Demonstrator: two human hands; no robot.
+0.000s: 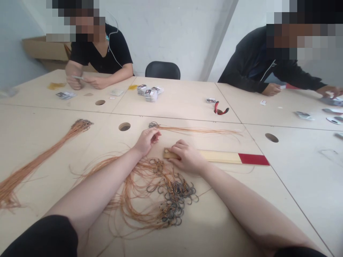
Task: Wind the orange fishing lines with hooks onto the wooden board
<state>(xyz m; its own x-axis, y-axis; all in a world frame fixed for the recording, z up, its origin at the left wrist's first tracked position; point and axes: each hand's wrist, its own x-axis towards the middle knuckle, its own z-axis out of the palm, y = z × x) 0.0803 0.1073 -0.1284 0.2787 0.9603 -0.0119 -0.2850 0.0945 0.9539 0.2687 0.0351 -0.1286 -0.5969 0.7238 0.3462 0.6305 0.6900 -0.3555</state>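
My left hand (148, 141) is closed, its fingers curled together in front of a small bundle of fishing hooks (153, 124) whose orange lines (198, 130) stretch to the right. What those fingers hold, if anything, is too small to make out. My right hand (189, 157) is closed over the left end of a flat wooden strip (219, 156) with a red far end (254, 159). Below both hands lies a tangled pile of large dark fishing hooks (175, 196) tied to orange lines (128, 200). My left forearm covers part of those lines.
Another hook bundle with long orange lines (50, 151) lies at the left. Across the table (214, 232) two people sit handling small items. Stacked small packets (150, 95), red-handled pliers (221, 108) in a cable hole, and other holes (124, 126) are beyond my hands.
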